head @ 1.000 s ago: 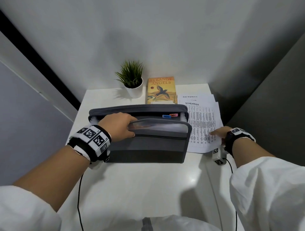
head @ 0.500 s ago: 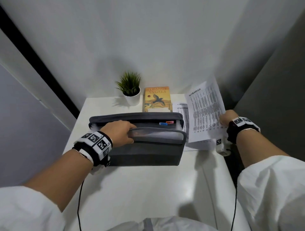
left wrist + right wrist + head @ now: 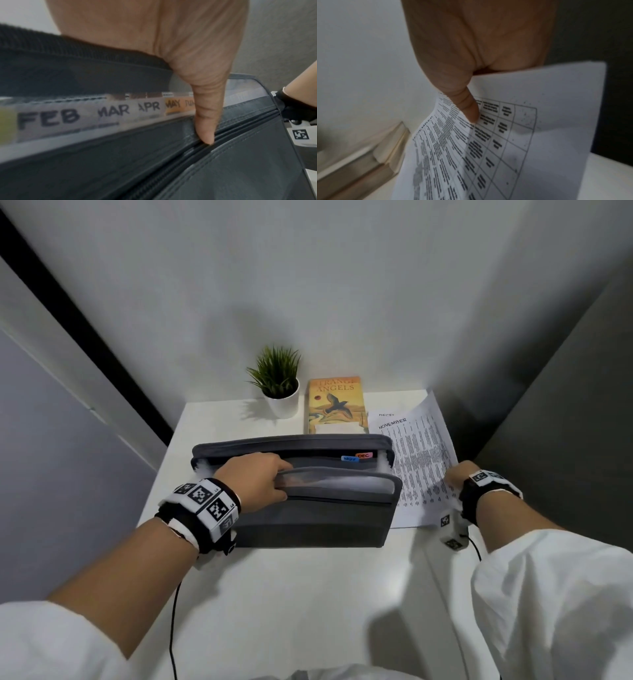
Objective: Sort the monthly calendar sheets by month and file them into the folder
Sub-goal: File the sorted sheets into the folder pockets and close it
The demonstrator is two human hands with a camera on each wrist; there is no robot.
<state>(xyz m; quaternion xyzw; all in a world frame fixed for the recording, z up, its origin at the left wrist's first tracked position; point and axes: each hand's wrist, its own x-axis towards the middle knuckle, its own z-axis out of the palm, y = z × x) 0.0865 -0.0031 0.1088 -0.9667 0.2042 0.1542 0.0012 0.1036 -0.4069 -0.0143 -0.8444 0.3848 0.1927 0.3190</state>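
- the grey expanding folder sits on the white table in the middle of the head view, mouth open upward.
- the left hand grips the folder's front wall near its left end: fingers curled over the top edge into the opening, thumb pressed on the outside by the zipper line.
- in the left wrist view the divider tabs read feb, mar, apr, may through the translucent strip; further tabs are hidden behind the thumb.
- at the upper right of the folder mouth, a blue nov tab and a red dec tab stand side by side.
- the right hand pinches the november sheet at its lower right edge, thumb on the printed side; the other fingers are behind the paper, so their hold is probably a pinch but cannot be seen fully.
- the november sheet is lifted and tilted at the right of the frame, just beside the folder's right end, its far corner raised against the dark wall.
- another sheet lies flat under it, only part of its heading showing.
- at the back of the table stand a potted plant and a book, side by side.
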